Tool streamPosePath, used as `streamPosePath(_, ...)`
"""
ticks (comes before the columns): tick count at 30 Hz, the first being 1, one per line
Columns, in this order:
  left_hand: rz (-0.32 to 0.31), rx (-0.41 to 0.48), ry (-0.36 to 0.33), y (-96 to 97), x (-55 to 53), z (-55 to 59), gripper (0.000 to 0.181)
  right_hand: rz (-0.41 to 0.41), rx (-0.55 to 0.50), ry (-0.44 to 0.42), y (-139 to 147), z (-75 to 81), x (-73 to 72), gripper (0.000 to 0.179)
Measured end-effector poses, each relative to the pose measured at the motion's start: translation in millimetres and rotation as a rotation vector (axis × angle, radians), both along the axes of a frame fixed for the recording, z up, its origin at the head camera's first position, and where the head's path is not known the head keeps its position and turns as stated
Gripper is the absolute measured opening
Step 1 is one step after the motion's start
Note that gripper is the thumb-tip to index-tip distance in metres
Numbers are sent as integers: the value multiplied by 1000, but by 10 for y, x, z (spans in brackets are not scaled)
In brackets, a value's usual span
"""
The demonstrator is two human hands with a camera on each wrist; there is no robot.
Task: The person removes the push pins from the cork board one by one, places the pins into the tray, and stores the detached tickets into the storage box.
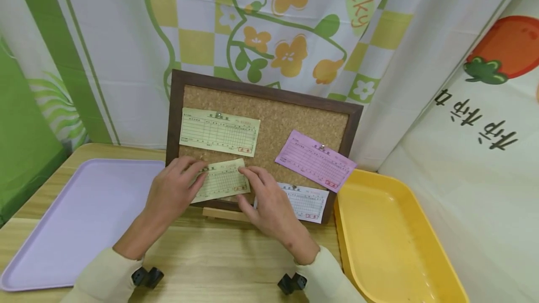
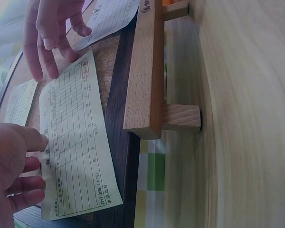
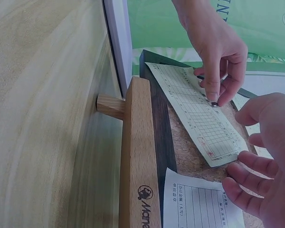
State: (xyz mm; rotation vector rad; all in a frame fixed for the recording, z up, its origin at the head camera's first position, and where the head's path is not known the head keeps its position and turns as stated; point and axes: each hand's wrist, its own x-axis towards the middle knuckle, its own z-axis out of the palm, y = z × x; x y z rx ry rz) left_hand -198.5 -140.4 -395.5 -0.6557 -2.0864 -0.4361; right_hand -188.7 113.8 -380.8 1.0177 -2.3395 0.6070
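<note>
A pale yellow receipt slip (image 1: 227, 179) lies tilted against the lower part of a framed cork board (image 1: 273, 113). My left hand (image 1: 170, 188) is at the slip's upper edge, its thumb and fingers pinching a small pushpin (image 3: 213, 104) there. At the slip's right end is my right hand (image 1: 269, 205), fingers spread and loosely bent, fingertips right by the corner. Pinned above is another yellow slip (image 1: 220, 132). To the right hang a pink slip (image 1: 316, 160) and, below it, a white slip (image 1: 305, 204), partly hidden behind my right hand.
The board leans on a wooden easel (image 2: 145, 71) on a wood-grain table (image 1: 210, 265). A lilac tray (image 1: 92, 219) lies at left. At right stands a yellow tray (image 1: 387, 233), close to the board's corner. A printed curtain (image 1: 202, 27) hangs behind.
</note>
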Motion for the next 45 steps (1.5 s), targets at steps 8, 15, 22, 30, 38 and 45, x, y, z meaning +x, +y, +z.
streamPosePath(8, 8, 32, 2, 36, -19, 28, 17, 4, -6, -8, -9, 7, -11, 53)
streamPosePath(15, 15, 44, -7, 50, -55, 43, 14, 3, -15, -12, -15, -2, -19, 52)
streamPosePath(22, 11, 52, -45, 51, -95, 49, 11, -2, -19, -25, -12, 1, -15, 53)
streamPosePath(30, 11, 52, -63, 51, -105, 63, 12, 3, -24, -4, -16, -9, -27, 52)
streamPosePath(38, 1, 51, -65, 47, -111, 56, 12, -9, -19, 0, -12, -12, -16, 53)
streamPosePath(45, -14, 42, -68, 38, -105, 59, 14, -8, -26, 8, -21, -13, -17, 54)
